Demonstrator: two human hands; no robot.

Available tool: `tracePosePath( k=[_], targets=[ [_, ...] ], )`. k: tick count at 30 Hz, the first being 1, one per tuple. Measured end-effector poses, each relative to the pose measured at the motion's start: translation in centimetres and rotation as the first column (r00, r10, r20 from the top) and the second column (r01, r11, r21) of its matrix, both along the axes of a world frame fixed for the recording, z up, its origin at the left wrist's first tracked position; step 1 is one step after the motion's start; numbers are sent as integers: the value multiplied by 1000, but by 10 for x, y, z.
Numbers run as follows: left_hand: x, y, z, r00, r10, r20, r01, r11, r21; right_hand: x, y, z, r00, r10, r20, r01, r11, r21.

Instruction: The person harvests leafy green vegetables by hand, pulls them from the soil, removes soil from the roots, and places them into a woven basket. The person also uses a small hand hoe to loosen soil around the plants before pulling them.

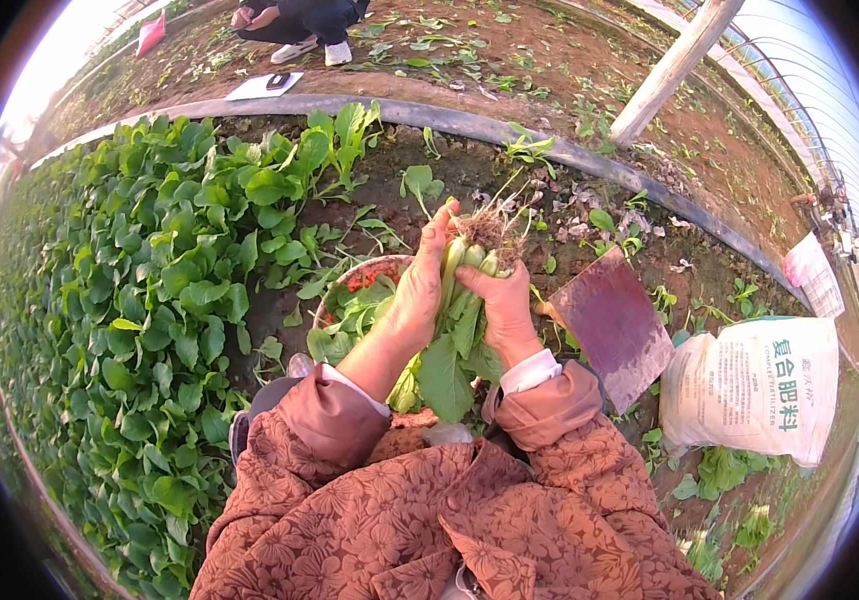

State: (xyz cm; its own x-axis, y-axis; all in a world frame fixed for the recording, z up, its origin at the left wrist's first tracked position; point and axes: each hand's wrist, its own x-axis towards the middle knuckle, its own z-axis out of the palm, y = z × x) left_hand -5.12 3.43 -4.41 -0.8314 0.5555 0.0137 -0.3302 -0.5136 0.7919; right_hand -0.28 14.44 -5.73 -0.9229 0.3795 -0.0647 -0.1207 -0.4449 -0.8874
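A bunch of leafy greens (453,367) hangs leaves-down between my two hands, its soil-covered roots (491,229) pointing up and away from me. My left hand (423,281) presses along the left side of the stems. From the right, my right hand (503,304) wraps the pale stem bases, thumb laid across them. Under my left forearm stands a red basin (375,268) with loose greens (354,311) in it, partly hidden by my arm and the bunch.
Growing greens (167,300) fill the left. A dark board (613,322) lies right of my hand, beside a white fertilizer sack (748,386). Beyond the grey edging strip (429,112), a person (302,22) crouches near a white sheet (246,88). A wooden post (669,75) leans at upper right.
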Motion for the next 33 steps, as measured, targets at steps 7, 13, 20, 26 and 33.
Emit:
tracePosePath(
  k=[7,13,20,26,33],
  targets=[
    [-14,-10,1,975,59,214,-72,996,52,3,-8,3,996,81,21,-78,991,-105],
    [-17,-6,-13,963,214,167,-221,975,29,4,-13,1,988,157,-4,-154,969,-191],
    [-13,6,-17,893,437,-103,-447,887,-113,-5,-20,-6,997,82,-11,-82,995,-48],
    [-18,-1,-2,455,346,-821,-775,608,-174,1,-14,-2,998,39,-41,-44,992,-115],
    [-24,-42,25,943,-60,-326,-268,443,-856,7,-3,3,982,187,-16,-186,958,-217]
  ],
)
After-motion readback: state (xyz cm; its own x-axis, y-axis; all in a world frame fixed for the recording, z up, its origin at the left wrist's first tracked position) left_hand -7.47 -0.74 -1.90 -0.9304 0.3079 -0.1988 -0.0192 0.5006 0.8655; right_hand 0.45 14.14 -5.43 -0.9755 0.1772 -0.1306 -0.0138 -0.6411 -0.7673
